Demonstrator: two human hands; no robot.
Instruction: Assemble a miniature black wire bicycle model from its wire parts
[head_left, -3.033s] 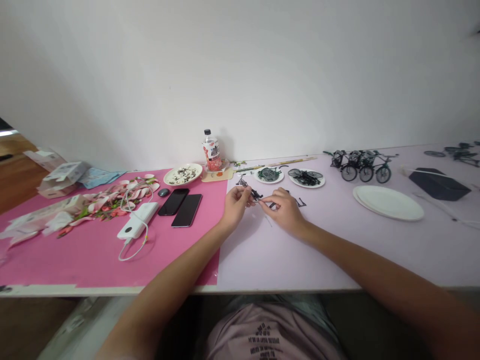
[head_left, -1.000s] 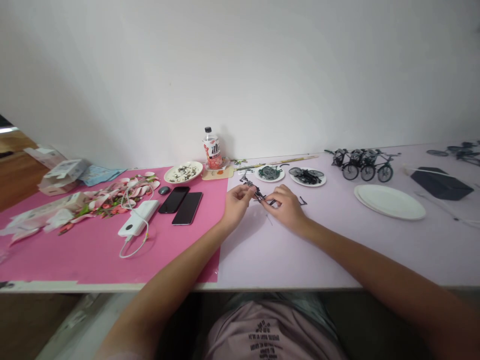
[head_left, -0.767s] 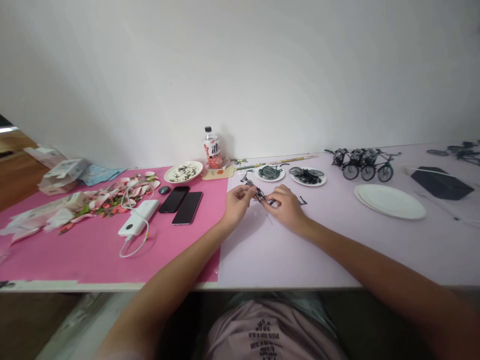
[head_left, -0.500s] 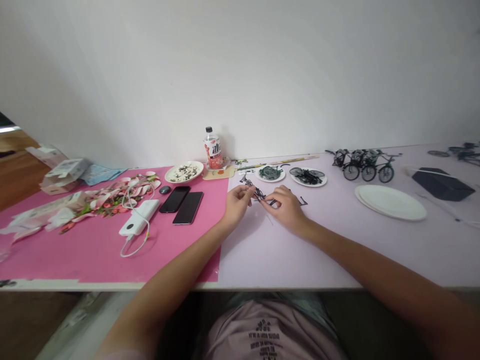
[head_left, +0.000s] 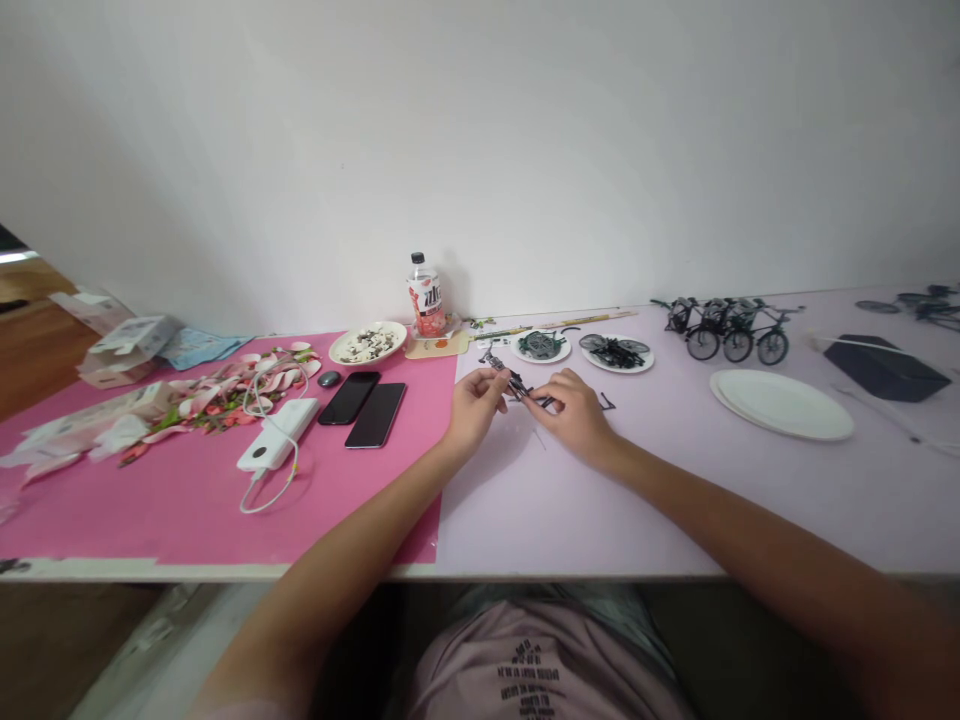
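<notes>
Left hand [head_left: 474,408] and right hand [head_left: 573,410] both pinch the dark bicycle piece [head_left: 517,383] over the worktop [head_left: 600,510], seemingly because such thin thing needs steadying from two sides, while the parts plate [head_left: 514,346] lies at its one o'clock, probably for easy reach.

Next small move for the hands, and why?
Probably a gentle push with the right hand, the left hand bracing: both pinch the small dark assembly at neighbouring spots, and its fit is too small to judge, so light force seems safer.
</notes>
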